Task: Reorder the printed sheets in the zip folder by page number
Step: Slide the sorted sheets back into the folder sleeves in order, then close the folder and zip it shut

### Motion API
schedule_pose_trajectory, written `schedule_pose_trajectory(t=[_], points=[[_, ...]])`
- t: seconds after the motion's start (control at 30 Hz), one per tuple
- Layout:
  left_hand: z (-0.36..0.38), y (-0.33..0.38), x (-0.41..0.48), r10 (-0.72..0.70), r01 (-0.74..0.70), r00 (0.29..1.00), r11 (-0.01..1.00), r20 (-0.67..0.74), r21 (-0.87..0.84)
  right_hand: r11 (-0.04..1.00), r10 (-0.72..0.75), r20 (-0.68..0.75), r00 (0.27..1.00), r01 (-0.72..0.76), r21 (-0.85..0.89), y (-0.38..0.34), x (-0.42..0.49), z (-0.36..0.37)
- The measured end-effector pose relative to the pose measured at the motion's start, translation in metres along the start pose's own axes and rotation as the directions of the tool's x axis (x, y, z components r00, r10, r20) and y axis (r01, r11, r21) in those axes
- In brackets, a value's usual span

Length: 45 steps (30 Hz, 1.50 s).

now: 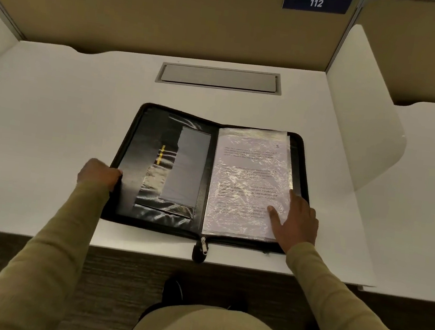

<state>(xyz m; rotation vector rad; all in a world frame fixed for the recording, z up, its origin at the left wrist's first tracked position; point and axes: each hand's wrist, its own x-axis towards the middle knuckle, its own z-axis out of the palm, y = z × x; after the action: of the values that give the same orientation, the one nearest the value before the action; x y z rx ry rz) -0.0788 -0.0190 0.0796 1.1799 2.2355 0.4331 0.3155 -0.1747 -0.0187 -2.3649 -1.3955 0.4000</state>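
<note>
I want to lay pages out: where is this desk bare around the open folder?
Bare desk lies left of the zip folder, beyond the left hand gripping its edge; in a strip between folder and cable hatch; and right, up to the white divider. Crowded: the front edge, with zip pull and right hand on the sheets.

Matt white desk, black glossy-lined zip folder, crinkled shiny plastic sleeve over printed paper, metal zip pull
</note>
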Motion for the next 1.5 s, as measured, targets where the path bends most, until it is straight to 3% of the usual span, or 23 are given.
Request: schedule_pose_trajectory(t=[0.13, 0.23, 0.33, 0.43, 0.5, 0.6, 0.67, 0.8, 0.97, 1.07, 1.3, 1.5], points=[[-0.029, 0.029, -0.022, 0.17, -0.169, 0.985, 0.985, -0.015, 0.046, 0.999, 0.003, -0.012, 1.0, -0.002, 0.039, 0.002, 0.002, -0.005], [-0.051, 0.058, -0.047, 0.302, -0.305, 0.95, 0.952, 0.074, 0.022, 0.998, -0.002, -0.001, 1.0, 0.002, 0.07, 0.003, 0.004, -0.006], [-0.057, 0.083, -0.077, 0.396, -0.37, 0.896, 0.916, 0.204, -0.151, 0.989, 0.036, -0.051, 0.998, -0.028, 0.147, 0.002, 0.008, -0.007], [-0.048, 0.104, -0.109, 0.491, -0.383, 0.825, 0.85, 0.279, -0.363, 0.955, 0.213, -0.119, 0.97, -0.18, 0.237, 0.002, 0.012, -0.013], [-0.035, 0.114, -0.126, 0.537, -0.358, 0.784, 0.801, 0.312, -0.479, 0.91, 0.316, -0.072, 0.946, -0.28, 0.304, 0.003, 0.014, -0.019], [0.001, 0.114, -0.139, 0.569, -0.339, 0.748, 0.77, 0.342, -0.541, 0.827, 0.343, 0.057, 0.938, -0.33, 0.454, 0.006, 0.02, -0.033], [0.033, 0.104, -0.14, 0.58, -0.379, 0.731, 0.783, 0.359, -0.494, 0.749, 0.35, 0.167, 0.922, -0.383, 0.54, 0.007, 0.023, -0.045], [0.098, 0.067, -0.135, 0.502, -0.47, 0.741, 0.862, 0.446, -0.189, 0.411, 0.305, 0.412, 0.859, -0.509, 0.757, 0.02, 0.028, -0.063], [0.132, 0.034, -0.132, 0.373, -0.461, 0.791, 0.884, 0.486, 0.072, 0.203, 0.129, 0.57, 0.811, -0.584, 0.786, 0.015, 0.041, -0.067], [0.13, 0.029, -0.121, 0.377, -0.495, 0.814, 0.849, 0.442, 0.186, 0.249, 0.082, 0.592, 0.802, -0.591, 0.767, 0.0, 0.053, -0.055], [0.121, 0.03, -0.07, 0.393, -0.477, 0.835, 0.866, 0.384, 0.152, 0.614, 0.034, 0.518, 0.855, -0.427, 0.664, -0.058, 0.072, -0.033], [0.09, 0.011, -0.043, 0.43, -0.413, 0.823, 0.902, 0.371, -0.129, 0.831, 0.065, 0.43, 0.901, -0.288, 0.477, -0.081, 0.073, -0.023]])
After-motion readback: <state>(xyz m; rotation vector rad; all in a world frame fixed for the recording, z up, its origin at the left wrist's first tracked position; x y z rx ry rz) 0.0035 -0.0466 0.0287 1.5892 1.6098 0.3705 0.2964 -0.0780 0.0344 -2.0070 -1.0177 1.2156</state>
